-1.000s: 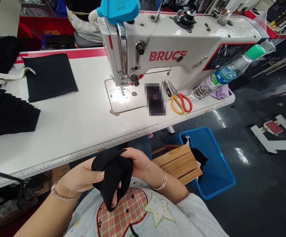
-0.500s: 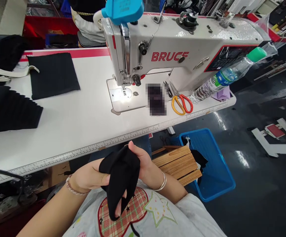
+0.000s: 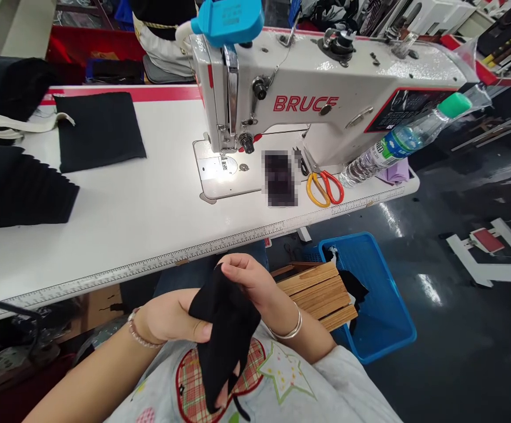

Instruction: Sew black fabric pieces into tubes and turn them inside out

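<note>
- The left hand is at 6 o'clock. It is closed on the black cloth, with the thumb on top.
- The right hand is just beside it. It pinches the top of the cloth.
- The cloth hangs down from both hands, over the person's shirt.
- A thin bracelet is on the left wrist, and a silver bangle is on the right wrist.
- A white sewing machine stands at 12 o'clock on a white table.
- Orange and red scissors lie at 1 o'clock, and a water bottle lies at 2 o'clock.
- A flat black square is at 10 o'clock, and a black ridged pile is at 9 o'clock.
- A blue basket sits on the floor at 4 o'clock, by wooden slats.
</note>
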`<state>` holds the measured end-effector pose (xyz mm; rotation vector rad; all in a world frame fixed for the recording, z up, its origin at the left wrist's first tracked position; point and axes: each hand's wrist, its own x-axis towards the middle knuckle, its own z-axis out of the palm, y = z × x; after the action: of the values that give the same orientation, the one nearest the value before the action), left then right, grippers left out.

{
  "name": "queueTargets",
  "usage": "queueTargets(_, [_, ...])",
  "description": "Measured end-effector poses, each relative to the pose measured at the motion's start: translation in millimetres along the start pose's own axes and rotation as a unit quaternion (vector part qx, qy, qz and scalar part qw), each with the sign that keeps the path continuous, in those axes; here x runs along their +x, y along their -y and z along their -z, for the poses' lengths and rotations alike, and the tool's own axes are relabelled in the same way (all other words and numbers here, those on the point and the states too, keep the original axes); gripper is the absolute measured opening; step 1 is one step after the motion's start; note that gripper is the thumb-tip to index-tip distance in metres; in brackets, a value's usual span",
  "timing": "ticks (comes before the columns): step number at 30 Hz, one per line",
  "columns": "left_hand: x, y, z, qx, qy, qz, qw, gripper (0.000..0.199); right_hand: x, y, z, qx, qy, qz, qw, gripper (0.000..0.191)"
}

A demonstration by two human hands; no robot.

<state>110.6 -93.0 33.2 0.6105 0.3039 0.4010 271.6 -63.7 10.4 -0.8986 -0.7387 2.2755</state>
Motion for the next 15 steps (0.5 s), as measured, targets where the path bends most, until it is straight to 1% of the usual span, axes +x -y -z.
queueTargets(2, [0.1,-1.1,-2.5,0.000,-0.005,-0.005,1.000,0.020,5.4,-1.1,-1.2,0.013,-0.001,-0.029,0.999,0.044])
queueTargets(4, [0.6,-2.6,-4.8,-0.021,-0.014,-0.017,1.000,0.025,9.8,-4.9,1.2,0.024,-0.006,-0.037,0.999,0.041])
queueTargets(5, [0.8,-3.4,-5.7,-0.031,-0.014,-0.023,0.999,0.028,10.5,-7.3,3.7,0.025,-0.016,-0.025,0.999,0.038])
queueTargets(7, [0.8,-4.8,-6.5,-0.039,-0.022,-0.040,0.998,0.032,7.3,-10.8,10.6,0.018,-0.046,0.029,0.998,0.033])
queueTargets(8, [0.7,-5.2,-6.5,-0.037,-0.041,-0.053,0.997,0.033,3.3,-11.2,13.9,0.008,-0.060,0.066,0.996,0.031])
queueTargets(9, [0.4,-5.2,-6.0,-0.034,-0.072,-0.069,0.994,0.034,-2.0,-10.3,16.7,-0.005,-0.067,0.102,0.993,0.031])
queueTargets(11, [0.3,-4.1,-4.5,-0.022,-0.153,-0.091,0.984,0.035,-14.8,-5.1,18.8,-0.031,-0.054,0.158,0.985,0.035])
queueTargets(13, [1.4,-2.0,-2.7,-0.001,-0.218,-0.099,0.971,0.037,-26.5,2.6,16.4,-0.066,-0.028,0.171,0.983,0.039])
queueTargets(15, [3.6,0.3,-1.4,0.029,-0.244,-0.103,0.964,0.036,-33.4,9.4,12.0,-0.112,-0.024,0.158,0.981,0.035])
